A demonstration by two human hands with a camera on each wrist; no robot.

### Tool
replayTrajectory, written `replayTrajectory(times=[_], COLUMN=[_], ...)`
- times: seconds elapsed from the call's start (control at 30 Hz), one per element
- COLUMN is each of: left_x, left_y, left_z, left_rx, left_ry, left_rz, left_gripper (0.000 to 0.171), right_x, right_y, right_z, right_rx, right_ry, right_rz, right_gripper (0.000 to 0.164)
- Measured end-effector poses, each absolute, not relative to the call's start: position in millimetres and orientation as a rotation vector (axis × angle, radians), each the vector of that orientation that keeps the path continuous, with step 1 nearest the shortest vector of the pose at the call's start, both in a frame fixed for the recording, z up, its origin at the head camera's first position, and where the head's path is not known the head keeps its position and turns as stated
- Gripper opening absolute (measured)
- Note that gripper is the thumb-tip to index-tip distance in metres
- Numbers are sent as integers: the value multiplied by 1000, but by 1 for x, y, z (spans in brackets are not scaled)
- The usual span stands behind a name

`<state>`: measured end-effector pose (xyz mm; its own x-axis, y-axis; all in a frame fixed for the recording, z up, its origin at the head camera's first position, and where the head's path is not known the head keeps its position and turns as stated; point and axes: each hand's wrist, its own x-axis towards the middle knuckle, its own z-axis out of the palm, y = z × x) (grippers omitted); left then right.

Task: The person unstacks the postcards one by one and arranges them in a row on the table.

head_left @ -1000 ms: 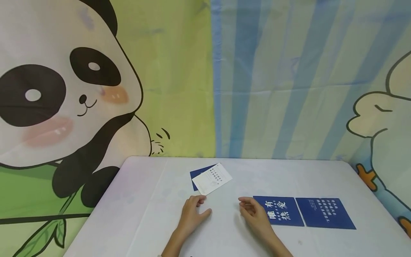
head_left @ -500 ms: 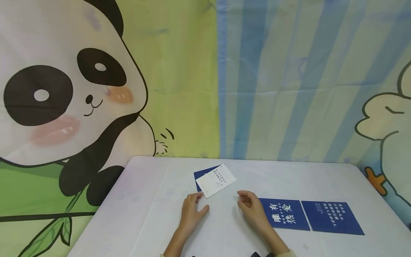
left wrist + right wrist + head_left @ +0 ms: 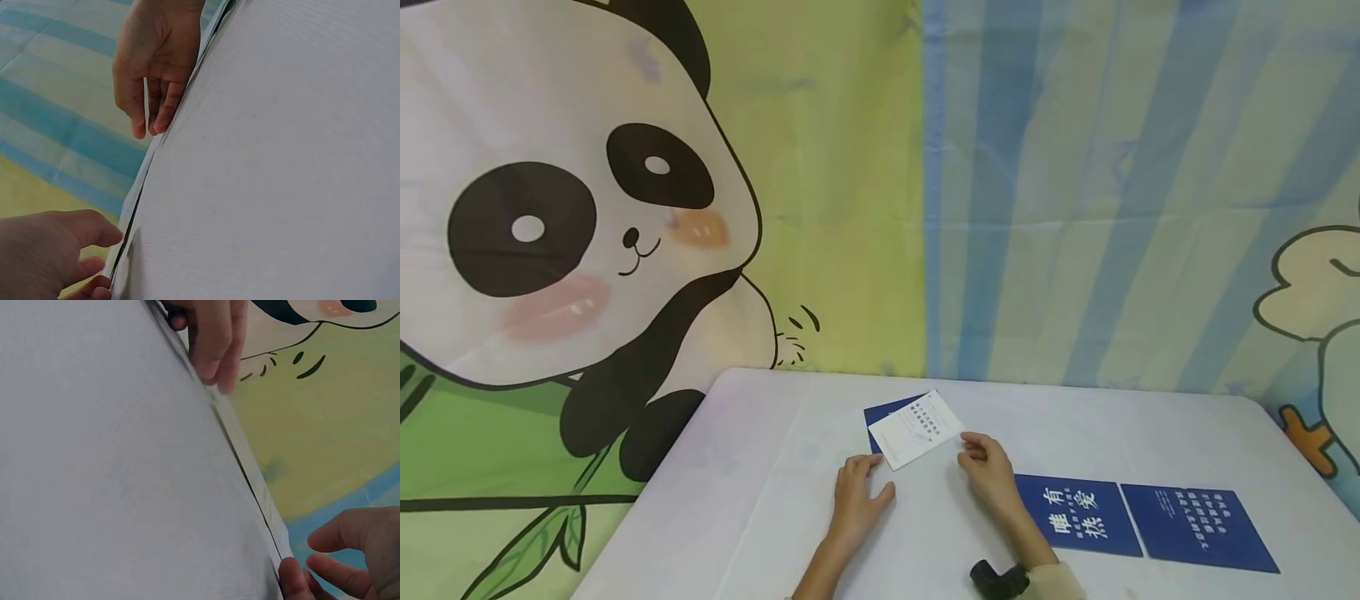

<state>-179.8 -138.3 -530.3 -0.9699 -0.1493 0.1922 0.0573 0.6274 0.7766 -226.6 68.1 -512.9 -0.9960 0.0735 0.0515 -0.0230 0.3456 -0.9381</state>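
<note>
A white printed card [image 3: 904, 442] lies slanted over a blue card [image 3: 877, 414], which shows along its left and far edges. My left hand [image 3: 857, 496] is just in front of the pair, fingers loosely bent, fingertips right at the near left edge and thumb apart. On the other side, my right hand [image 3: 991, 473] has its fingertips close to the white card's right corner, fingers relaxed. Nothing shows between the fingers and thumb of the left hand [image 3: 59, 253] in the left wrist view, nor of the right hand [image 3: 347, 553] in the right wrist view.
Two blue printed cards [image 3: 1078, 521] [image 3: 1206, 527] lie side by side on the right of the white table [image 3: 760, 517], partly behind my right forearm. A black device [image 3: 1000, 579] sits at my right wrist. A printed curtain [image 3: 835, 208] stands behind the table.
Both hands have come closer to the white card, the right hand moving forward to its right corner. The head view has shifted slightly left; the cards keep their arrangement.
</note>
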Motion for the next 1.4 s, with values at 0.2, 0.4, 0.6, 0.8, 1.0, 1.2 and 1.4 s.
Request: replayTrajectory(times=[0.2,0.4,0.6,0.8,1.0,1.2,1.4], left_x=[-179,-181,-181,-181,-180,-180,-180], left_y=[-139,-138,-138,-138,-137,-137,-138], left_z=[-535,-534,-532,-532,-532,-529,-530], left_rx=[97,39,-2,-21,-18,26,29], left_ry=[-2575,-2624,-2636,-2635,-2646,-2654,-2587], left_rz=[-1281,-1229,-1165,-1163,-1183,-1230,-1299], left_gripper=[40,45,46,45,45,44,36], right_x=[-234,-243,-244,-245,-244,-246,-248], right_y=[69,70,68,68,67,68,72], right_z=[-523,-524,-520,-519,-522,-527,-531], right_rx=[9,58,94,47,38,-20,-155], right_ry=[-2507,-2597,-2617,-2640,-2629,-2531,-2400], right_rz=[1657,1535,1534,1541,1521,1521,1622], right_gripper=[43,53,49,51,49,37,18])
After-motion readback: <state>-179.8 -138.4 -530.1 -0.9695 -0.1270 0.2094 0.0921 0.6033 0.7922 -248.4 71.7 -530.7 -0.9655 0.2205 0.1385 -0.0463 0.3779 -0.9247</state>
